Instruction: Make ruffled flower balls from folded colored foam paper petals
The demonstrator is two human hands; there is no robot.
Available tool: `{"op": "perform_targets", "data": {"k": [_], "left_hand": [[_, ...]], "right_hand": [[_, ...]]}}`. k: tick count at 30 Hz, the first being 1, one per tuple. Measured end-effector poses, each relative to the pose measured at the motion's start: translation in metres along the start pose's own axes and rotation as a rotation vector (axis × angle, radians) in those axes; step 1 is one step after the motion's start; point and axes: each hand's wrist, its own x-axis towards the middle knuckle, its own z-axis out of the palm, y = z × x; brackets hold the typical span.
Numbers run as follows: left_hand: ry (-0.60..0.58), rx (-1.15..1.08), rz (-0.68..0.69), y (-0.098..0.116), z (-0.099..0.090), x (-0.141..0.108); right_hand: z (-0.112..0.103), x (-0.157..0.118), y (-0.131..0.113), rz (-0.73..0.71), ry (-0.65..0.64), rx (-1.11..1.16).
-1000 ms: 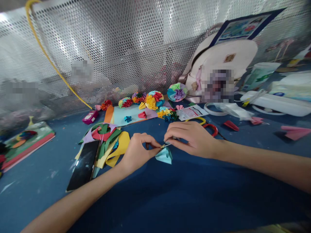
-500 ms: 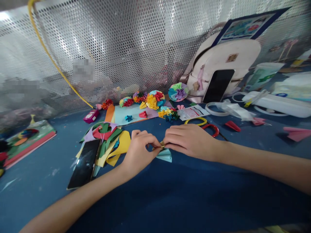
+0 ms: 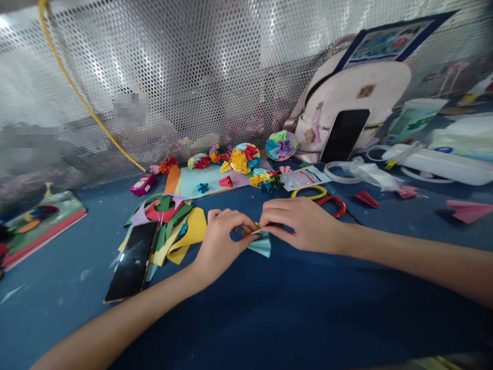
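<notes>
The light-blue folded paper [image 3: 260, 245] is pinched at its narrow end between the closely brought-together left hand [image 3: 223, 241] and right hand [image 3: 302, 224], apparently by both, the grip being partly hidden.

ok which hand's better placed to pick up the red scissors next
Probably the right: the right hand sits close to the red-handled scissors, while the left hand is farther off, on the other side of the pale blue folded paper that both hands are pinching.
</notes>
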Motion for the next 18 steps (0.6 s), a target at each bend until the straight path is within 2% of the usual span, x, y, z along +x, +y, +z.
{"op": "perform_targets", "data": {"k": [5,11,14,16,18], "left_hand": [[0.020,-0.003,0.016,0.0005,-0.0016,0.0004],[-0.058,0.020,0.038,-0.0003,-0.0048,0.0026],[-0.068,-0.030,0.004,-0.0022,-0.0047,0.0040],[-0.074,-0.064,-0.016,-0.0040,-0.0039,0.0045],[-0.060,-0.063,-0.010,-0.0052,-0.0030,0.0042]], "right_hand": [[0.0017,-0.0001,-0.0020,-0.053,0.020,-0.092],[0.0024,-0.0005,0.0007,-0.293,0.133,-0.449],[0.0007,-0.0008,0.0022,-0.404,0.182,-0.528],[0.0006,-0.0009,0.0019,-0.402,0.170,-0.513],[0.0020,-0.0010,-0.0002,-0.335,0.125,-0.461]]}}
